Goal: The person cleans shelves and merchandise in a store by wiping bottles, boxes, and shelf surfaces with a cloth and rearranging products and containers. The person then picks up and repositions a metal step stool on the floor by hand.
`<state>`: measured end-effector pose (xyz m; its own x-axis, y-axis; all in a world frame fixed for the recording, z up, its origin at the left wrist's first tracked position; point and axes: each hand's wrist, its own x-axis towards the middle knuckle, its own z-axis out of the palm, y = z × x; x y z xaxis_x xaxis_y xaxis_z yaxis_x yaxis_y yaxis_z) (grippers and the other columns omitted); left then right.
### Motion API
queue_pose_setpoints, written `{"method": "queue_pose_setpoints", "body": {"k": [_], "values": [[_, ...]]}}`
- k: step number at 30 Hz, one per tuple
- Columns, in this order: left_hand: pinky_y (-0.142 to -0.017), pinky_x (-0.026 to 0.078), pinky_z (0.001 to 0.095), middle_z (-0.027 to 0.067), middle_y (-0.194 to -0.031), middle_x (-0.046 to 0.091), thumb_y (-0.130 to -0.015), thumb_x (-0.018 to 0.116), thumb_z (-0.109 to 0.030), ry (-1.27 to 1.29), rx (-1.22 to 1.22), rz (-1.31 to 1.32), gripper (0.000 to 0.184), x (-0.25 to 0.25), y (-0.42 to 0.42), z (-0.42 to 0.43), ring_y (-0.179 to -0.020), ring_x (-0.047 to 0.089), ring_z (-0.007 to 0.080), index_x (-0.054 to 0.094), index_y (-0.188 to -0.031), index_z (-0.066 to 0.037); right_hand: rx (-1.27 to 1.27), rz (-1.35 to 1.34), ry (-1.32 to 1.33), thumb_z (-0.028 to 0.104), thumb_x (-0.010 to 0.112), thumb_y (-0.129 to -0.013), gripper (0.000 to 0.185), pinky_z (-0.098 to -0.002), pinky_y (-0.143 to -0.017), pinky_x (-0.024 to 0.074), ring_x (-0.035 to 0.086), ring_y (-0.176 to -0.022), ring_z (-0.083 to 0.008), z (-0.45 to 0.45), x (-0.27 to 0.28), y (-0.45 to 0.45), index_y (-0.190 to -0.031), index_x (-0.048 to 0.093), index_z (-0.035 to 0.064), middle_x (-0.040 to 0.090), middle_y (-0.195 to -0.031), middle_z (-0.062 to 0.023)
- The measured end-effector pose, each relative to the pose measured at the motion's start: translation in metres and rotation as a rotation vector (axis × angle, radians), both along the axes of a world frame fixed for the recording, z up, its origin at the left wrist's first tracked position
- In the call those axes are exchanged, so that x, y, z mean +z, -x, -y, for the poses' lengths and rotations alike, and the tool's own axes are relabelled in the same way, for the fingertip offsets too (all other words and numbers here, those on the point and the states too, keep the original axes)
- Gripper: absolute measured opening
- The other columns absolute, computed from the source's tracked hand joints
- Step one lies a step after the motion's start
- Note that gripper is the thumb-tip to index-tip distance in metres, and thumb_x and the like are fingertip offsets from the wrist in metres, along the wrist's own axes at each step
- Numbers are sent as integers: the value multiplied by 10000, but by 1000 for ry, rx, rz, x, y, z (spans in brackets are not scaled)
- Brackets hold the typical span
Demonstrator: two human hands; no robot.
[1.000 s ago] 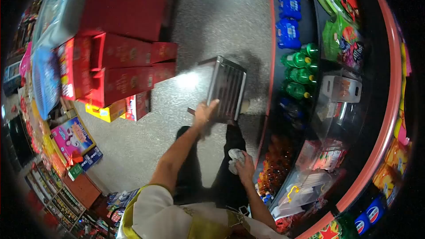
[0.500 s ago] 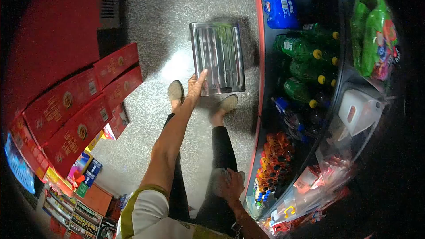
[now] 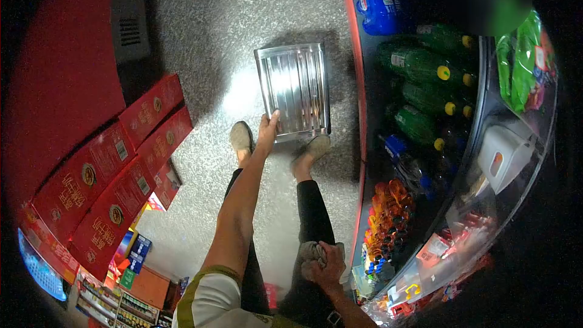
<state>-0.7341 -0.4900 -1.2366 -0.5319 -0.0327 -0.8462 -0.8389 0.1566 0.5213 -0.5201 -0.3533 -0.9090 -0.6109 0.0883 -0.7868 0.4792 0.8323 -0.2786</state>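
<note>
My left hand (image 3: 267, 135) reaches forward and grips the lower left corner of a shiny, ribbed metallic tray (image 3: 294, 91), thumb on top; its fingers beneath are hidden. The tray is roughly rectangular and held above the floor over my feet, and a bright reflection shows on its ribs. Close to my right thigh, my right hand (image 3: 327, 266) is closed around a crumpled grey cloth (image 3: 308, 252), apart from the tray.
Speckled floor (image 3: 206, 176) lies around my shoes. Red cartons (image 3: 121, 170) are stacked at left. At right, a red-edged shelf holds green bottles (image 3: 419, 64), a blue bottle pack (image 3: 379, 3) and small orange bottles (image 3: 388, 212). A white plastic container (image 3: 507, 155) sits beyond them.
The tray has tilted and come slightly nearer to me, its ribs now reflecting more light. My right hand has risen a little with the cloth, which shows more clearly.
</note>
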Motion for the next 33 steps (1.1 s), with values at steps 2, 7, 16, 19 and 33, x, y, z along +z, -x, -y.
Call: {"method": "queue_pose_setpoints", "body": {"k": [2,7,16,19,33], "values": [[-625,421,295,67,-850,568,-889,568,-491,25,-56,4,564,10,6,0,-731,507,139,498,-1156,1,-166,-99,26,305,696,-719,507,-424,-779,472,575,-883,-324,5,-1,-4,-1148,572,67,577,-966,-138],[-833,441,324,119,-1033,597,-910,548,-444,27,-304,-124,584,28,0,26,-950,551,207,463,-1241,30,-250,-101,56,365,680,-769,508,-423,-747,467,570,-862,-330,9,8,-7,-1170,556,80,568,-944,-131],[-1071,316,366,137,-1422,400,-943,497,-437,-444,-712,136,615,233,-72,97,-1299,376,230,373,-1398,-44,-399,-71,-44,205,657,-740,553,-408,-892,430,544,-1011,-356,52,-4,-21,-1248,481,75,558,-1078,-161],[-1102,268,417,186,-1475,299,-917,418,-585,-431,-930,218,764,321,-69,95,-1342,321,292,255,-1456,-69,-640,-113,126,191,657,-743,633,-415,-946,404,516,-1085,-369,70,38,17,-1304,402,45,531,-1144,-201],[-785,525,305,117,-1004,627,-925,544,-239,-816,-572,472,323,466,5,104,-877,640,198,525,-1118,20,-1514,-76,330,358,505,-934,600,-377,-1105,237,256,-1372,-287,116,185,-210,-1429,317,76,304,-1477,-130]]}}
